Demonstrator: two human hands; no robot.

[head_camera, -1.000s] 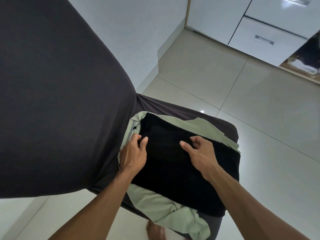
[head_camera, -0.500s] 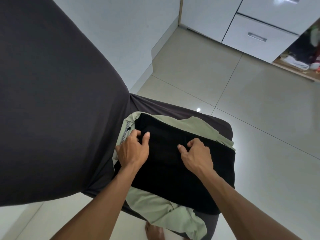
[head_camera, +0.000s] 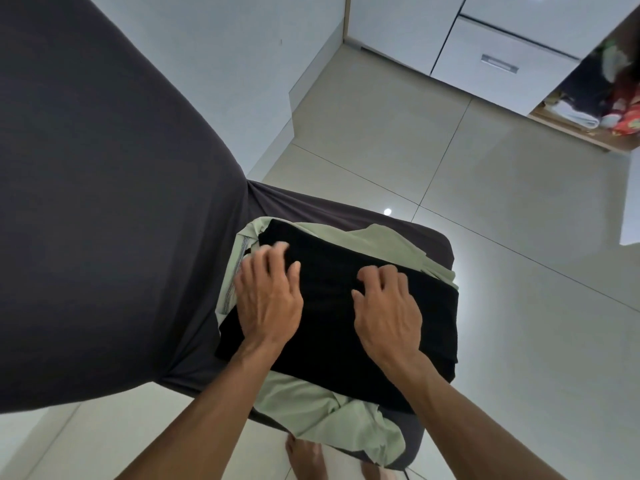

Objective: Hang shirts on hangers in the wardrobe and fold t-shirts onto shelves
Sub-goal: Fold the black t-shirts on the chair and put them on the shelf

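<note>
Both hands flat on a folded black t-shirt on the chair seat

The black t-shirt (head_camera: 346, 306) lies on a pale green shirt (head_camera: 322, 417) spread over a chair (head_camera: 104, 202) in a dark grey cover. Left hand (head_camera: 268, 299) and right hand (head_camera: 389, 315) press down on it, fingers spread and gripping nothing. The t-shirt's right edge reaches the seat's edge, the green shirt spills off the near corner, and the tiled floor (head_camera: 502, 271) lies open up to the wardrobe (head_camera: 502, 57).

folded black t-shirt (head_camera: 363, 306), flat on a crumpled pale green shirt (head_camera: 332, 417) (partly covered)
</note>
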